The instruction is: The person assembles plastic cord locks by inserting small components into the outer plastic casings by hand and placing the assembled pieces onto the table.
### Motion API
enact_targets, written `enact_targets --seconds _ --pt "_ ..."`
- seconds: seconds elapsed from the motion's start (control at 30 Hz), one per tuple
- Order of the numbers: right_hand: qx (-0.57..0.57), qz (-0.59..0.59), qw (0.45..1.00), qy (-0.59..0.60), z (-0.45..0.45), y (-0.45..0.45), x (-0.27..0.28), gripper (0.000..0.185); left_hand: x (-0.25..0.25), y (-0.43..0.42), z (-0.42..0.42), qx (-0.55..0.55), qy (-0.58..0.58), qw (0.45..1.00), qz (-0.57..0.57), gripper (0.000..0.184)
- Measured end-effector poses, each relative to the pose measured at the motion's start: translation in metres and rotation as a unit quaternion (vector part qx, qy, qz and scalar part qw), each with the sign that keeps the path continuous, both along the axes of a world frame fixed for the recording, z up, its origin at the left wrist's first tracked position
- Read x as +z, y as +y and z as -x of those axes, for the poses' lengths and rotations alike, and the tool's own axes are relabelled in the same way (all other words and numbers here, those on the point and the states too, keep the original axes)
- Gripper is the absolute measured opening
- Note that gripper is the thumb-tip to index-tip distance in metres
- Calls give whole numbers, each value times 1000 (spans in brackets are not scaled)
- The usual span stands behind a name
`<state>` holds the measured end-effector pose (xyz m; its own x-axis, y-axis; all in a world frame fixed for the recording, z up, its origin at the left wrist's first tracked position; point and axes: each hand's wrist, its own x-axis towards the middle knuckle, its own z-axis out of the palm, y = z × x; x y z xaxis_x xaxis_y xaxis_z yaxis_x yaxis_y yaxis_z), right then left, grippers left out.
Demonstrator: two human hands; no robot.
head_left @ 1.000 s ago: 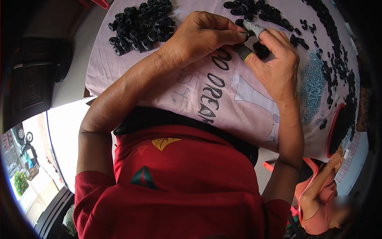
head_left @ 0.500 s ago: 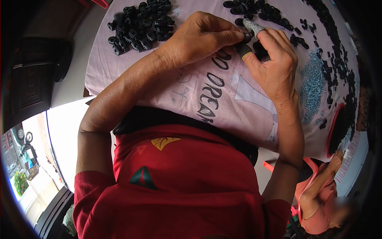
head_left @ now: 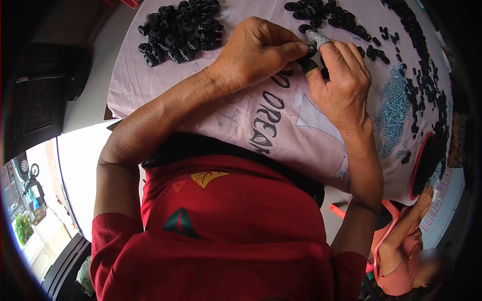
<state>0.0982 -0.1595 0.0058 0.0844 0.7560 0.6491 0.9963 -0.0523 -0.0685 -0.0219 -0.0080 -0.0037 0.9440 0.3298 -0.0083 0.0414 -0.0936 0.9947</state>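
Observation:
Thumb and fingers of my left hand pinch a small black part near the top middle. My right hand grips the same part from the other side, with a grey cover on its index finger and a black one with a yellow edge on its thumb. Fingers partly hide the part. Left of my hands lies a pile of black ribbed pieces. Beyond them is another group of black pieces. To the right, small blue-grey metallic bits are spread on the pink cloth.
More black pieces run in a long band along the table's right side. A red-rimmed container stands at the right edge. Past it, a seated person reaches an arm toward the table. A dark wooden piece of furniture is at left.
Both hands have shifted slightly, still together at the small black part. The right hand's fingers have closed in a little. The view has moved slightly.

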Motion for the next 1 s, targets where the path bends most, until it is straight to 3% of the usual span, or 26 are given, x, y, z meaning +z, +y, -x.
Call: enact_targets --seconds 0.63,0.73,0.93,1.0 --pt "15 -4 1000 20 -7 -1 -2 29 9 7 -1 -4 26 999 47 32" --pt "32 -35 999 12 -8 2 -5 27 9 10 0 -46 14 999 25 33" --pt "21 35 996 78 -11 -10 18 21 20 22 5 -54 -13 989 -138 25" --pt "-59 104 982 147 -9 -22 30 19 40 29 11 -35 24 974 -224 20"
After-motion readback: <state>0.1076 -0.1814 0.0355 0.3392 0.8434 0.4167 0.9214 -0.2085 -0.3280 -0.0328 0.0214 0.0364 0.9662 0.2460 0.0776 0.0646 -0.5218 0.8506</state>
